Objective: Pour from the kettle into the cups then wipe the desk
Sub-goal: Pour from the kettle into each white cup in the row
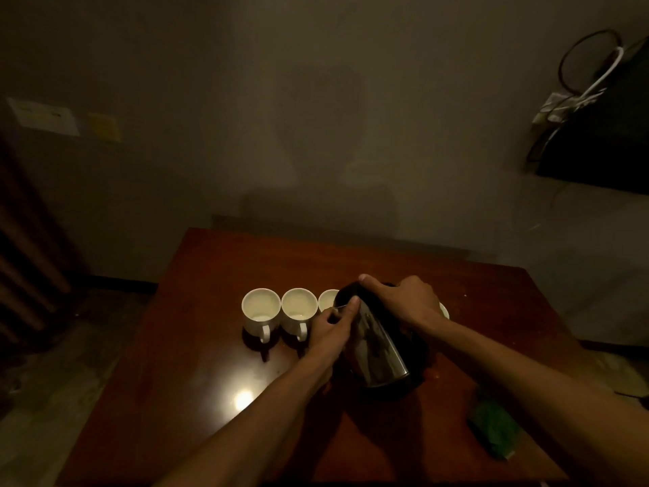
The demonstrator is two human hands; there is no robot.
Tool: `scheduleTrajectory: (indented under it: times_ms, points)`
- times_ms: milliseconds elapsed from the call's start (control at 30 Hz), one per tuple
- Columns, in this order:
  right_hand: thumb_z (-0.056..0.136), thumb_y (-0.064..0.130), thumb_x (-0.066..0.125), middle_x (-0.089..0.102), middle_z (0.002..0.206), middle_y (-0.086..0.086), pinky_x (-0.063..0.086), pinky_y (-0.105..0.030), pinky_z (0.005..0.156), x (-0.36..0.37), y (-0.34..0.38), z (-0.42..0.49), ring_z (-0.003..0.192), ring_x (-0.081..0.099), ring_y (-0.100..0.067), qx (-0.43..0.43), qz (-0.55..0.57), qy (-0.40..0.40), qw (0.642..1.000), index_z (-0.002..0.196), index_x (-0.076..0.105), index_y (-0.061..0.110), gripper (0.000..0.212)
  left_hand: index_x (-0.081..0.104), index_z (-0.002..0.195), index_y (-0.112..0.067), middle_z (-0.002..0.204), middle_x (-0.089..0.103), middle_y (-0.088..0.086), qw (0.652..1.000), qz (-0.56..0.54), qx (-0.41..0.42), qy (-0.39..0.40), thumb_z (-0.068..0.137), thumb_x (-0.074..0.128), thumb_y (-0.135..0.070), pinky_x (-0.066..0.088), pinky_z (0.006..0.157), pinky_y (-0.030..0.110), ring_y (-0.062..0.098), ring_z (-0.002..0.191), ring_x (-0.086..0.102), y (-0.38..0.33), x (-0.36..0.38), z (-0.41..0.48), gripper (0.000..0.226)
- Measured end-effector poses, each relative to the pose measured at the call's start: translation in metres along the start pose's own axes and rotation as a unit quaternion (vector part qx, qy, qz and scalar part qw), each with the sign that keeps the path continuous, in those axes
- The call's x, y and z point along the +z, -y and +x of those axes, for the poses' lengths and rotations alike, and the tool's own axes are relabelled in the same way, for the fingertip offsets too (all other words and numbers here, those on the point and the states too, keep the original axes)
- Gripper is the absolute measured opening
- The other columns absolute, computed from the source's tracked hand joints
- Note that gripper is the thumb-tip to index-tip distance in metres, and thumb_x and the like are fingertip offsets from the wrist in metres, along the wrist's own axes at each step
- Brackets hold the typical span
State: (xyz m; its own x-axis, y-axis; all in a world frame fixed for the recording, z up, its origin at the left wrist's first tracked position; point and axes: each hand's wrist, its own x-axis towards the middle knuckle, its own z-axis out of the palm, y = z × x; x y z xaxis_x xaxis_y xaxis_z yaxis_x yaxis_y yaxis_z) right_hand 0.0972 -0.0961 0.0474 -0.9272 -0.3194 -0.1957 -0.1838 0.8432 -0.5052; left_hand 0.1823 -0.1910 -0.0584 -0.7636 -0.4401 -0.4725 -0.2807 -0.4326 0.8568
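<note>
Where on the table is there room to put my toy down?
Bare wood shows on the table at its near left, in front of the cups, and along the far edge behind them. It is crowded around the tilted kettle and by the green cloth.

Kettle (pixel 377 342) tilted toward a row of white cups (pixel 261 311) on the desk (pixel 210 363).
Right hand (pixel 404 300) grips it, left hand (pixel 332 325) touches its top; green cloth (pixel 493 430) near the desk's right edge.
</note>
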Motion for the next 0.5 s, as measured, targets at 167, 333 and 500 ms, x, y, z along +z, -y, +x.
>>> scheduleTrajectory:
  times_ms: [167,333,500]
  points:
    - [0.081,0.075,0.057,0.051,0.053,0.003,0.033,-0.018,0.043,0.001,0.004,0.006,0.04,0.047,-0.01,0.001,-0.014,-0.002,1.0,0.06,0.052,0.015,0.064,0.057,0.132,-0.015,0.127,0.066,0.004,0.999,0.019,0.005,0.044,0.074,0.063,-0.073,0.051,0.073,0.025,0.017,0.106,0.063,0.004,-0.005,0.01,0.082]
    - [0.081,0.073,0.058,0.054,0.055,0.003,0.034,-0.017,0.043,0.002,0.009,0.009,0.041,0.049,-0.01,0.01,-0.024,0.005,1.0,0.061,0.054,0.014,0.063,0.054,0.133,-0.016,0.13,0.063,0.005,0.998,0.016,0.003,0.065,0.069,0.061,-0.076,0.053,0.08,0.03,0.02,0.113,0.062,0.006,-0.008,0.014,0.088]
    - [0.081,0.074,0.058,0.05,0.051,0.004,0.03,-0.016,0.04,0.001,0.013,0.011,0.037,0.046,-0.008,0.008,-0.04,0.003,0.999,0.059,0.052,0.015,0.064,0.052,0.137,-0.02,0.13,0.062,0.001,0.997,0.006,-0.013,0.077,0.069,0.063,-0.077,0.053,0.086,0.034,0.018,0.113,0.061,0.01,-0.01,0.017,0.089]
